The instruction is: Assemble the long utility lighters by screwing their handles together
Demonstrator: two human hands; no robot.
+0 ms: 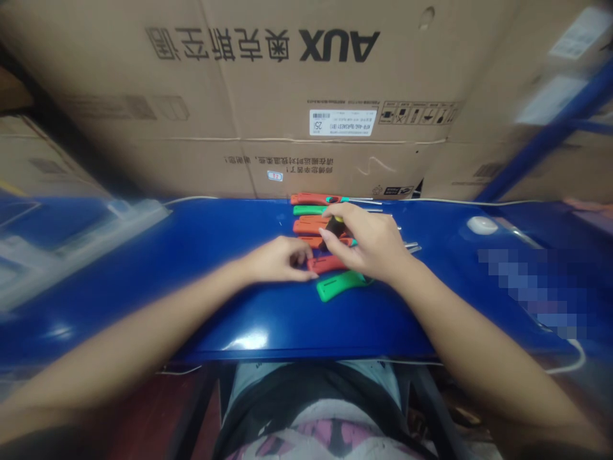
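Observation:
A row of long-reach lighters lies across the blue table, their slim metal tips to the right. My left hand (275,259) is closed at the handle end of a red lighter (330,264), thumb and fingers on either side. Above the row, my right hand (376,239) grips a short black-and-yellow tool handle (335,234); its working end is hidden. Nearest me is a green lighter (339,285), set slightly askew. Farther back lie an orange lighter (306,225), a second green lighter (309,210) and a red-orange lighter (311,199). My right hand covers parts of several.
Behind the blue table (239,319) stands a large cardboard box (239,96) with upside-down print. A white computer mouse (482,225) sits at the right. Clear plastic packaging (96,249) lies at the left, blurred. A white cable (577,358) hangs over the right front edge.

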